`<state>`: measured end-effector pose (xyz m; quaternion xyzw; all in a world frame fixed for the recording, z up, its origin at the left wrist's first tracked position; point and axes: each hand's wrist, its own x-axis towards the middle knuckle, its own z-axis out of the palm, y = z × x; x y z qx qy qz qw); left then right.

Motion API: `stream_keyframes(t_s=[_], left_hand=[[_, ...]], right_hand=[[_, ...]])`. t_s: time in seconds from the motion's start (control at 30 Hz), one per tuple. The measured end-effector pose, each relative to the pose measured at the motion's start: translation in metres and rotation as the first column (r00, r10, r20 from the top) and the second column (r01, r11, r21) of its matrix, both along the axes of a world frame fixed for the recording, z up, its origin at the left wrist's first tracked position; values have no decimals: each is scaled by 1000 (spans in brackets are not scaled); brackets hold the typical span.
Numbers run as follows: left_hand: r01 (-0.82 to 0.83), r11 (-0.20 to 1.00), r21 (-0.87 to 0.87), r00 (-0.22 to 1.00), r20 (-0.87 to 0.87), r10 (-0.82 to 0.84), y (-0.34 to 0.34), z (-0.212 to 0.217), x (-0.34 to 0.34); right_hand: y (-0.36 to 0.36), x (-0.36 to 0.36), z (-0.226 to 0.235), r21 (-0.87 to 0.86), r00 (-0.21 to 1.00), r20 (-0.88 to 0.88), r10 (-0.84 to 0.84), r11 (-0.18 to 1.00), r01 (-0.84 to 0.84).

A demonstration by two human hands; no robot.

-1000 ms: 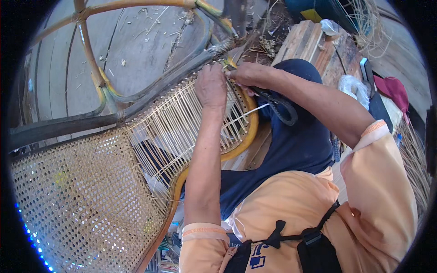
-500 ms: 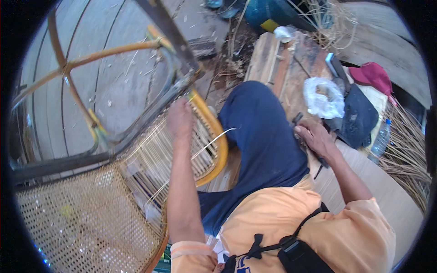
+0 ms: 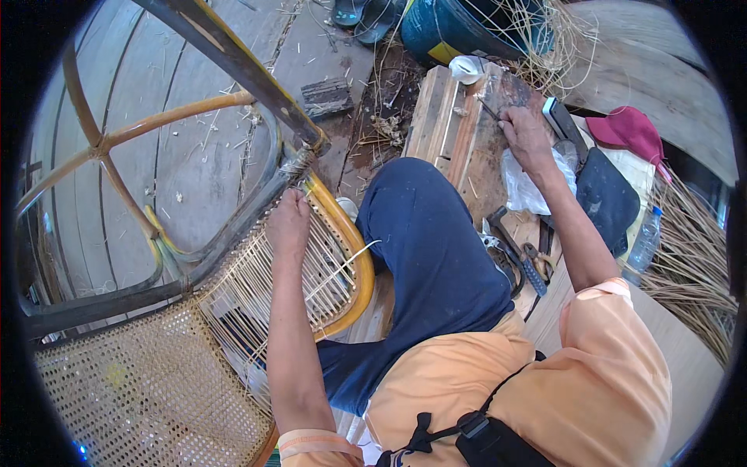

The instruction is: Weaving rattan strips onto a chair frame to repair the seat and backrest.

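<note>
A rattan chair frame lies on my left, its yellow rim around a seat part strung with parallel cane strands. At the far corner of this part, beside the dark frame pole, my left hand is closed with fingers pinched together; what they hold is hidden. One loose pale strand crosses the others and sticks out past the rim. My right hand reaches over the wooden boards at the far right, its fingers closed on a thin dark rod-like tool.
Finished cane mesh fills the near left. A hammer and other hand tools lie by my knee. Beyond are a plastic bag, a red cap, a bottle, a white cup-like thing and a dark bucket with cane strips.
My right hand has left the hammer, moved away from me across the boards and taken hold of the thin rod-like tool. My left hand stays at the seat corner. The whole view has shifted slightly.
</note>
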<state>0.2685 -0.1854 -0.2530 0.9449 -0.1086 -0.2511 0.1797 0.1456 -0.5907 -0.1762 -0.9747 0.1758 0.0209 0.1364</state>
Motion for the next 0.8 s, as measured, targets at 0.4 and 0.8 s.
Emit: stream_keyframes(t_s=[0.4,0.8], left_hand=[[-19,998,-57,1000,19,20,4,-6,-4],[-68,998,-14,996,-62,67,0,8,0]], right_hand=[[2,-5,14,-184,994,-76,80,979,-93],[-9,139,14,14,940,325,104,993,-115]])
